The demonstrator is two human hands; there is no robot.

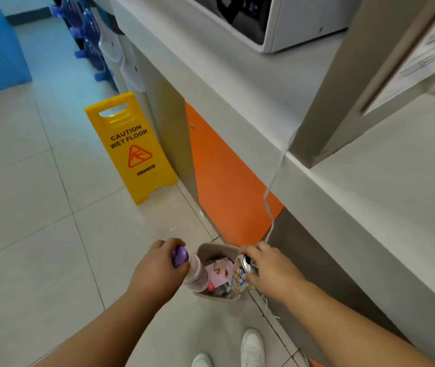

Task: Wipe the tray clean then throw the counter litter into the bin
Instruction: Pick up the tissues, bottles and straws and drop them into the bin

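Note:
A small grey bin (212, 248) stands on the floor against the counter base, with pink paper and other litter inside. My left hand (155, 266) grips a plastic bottle (195, 274) with a purple cap by its top, holding it over the bin's left edge. My right hand (266, 268) grips a drink can (240, 274) by its top rim, and the can hangs over the bin's right side. The tray is out of view.
A yellow wet-floor sign (131, 149) stands on the tiles to the left of the counter (237, 75). A white cable (272, 197) hangs down the counter's orange front panel (224, 176) near the bin. A white appliance (277, 19) sits on the counter. My white shoes (250, 345) are below.

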